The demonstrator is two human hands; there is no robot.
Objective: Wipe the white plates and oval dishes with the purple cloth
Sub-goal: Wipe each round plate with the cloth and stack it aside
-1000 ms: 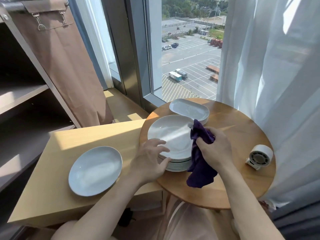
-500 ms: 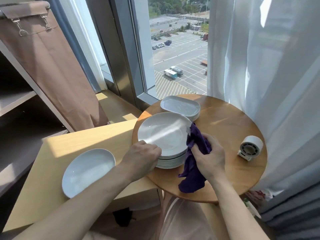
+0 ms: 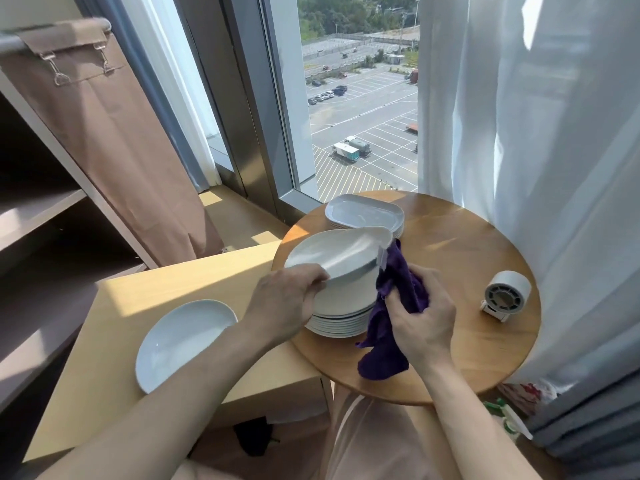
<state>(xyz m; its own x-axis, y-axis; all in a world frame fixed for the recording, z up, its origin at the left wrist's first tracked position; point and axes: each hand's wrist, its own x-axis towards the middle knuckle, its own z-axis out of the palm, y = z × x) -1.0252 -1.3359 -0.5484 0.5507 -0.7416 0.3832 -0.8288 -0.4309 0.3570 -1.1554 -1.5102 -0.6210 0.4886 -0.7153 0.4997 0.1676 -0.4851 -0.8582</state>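
Purple cloth (image 3: 384, 348) hangs bunched in the right hand (image 3: 424, 323), whose fingers are curled round its upper part. The cloth's top corner touches the right rim of the top white plate (image 3: 339, 252). The left hand (image 3: 287, 299) pinches that plate by its near-left rim and holds it tilted over the stack of white plates (image 3: 343, 323). The stack stands on the round wooden bench (image 3: 467, 258), with the oval dishes (image 3: 363, 213) piled just behind it, towards the window. One more white plate (image 3: 183, 341) lies alone on the pale rectangular bench (image 3: 145, 296) to the left. A small white round device (image 3: 507, 294) sits on the right of the round bench, near the white curtain (image 3: 536, 133).
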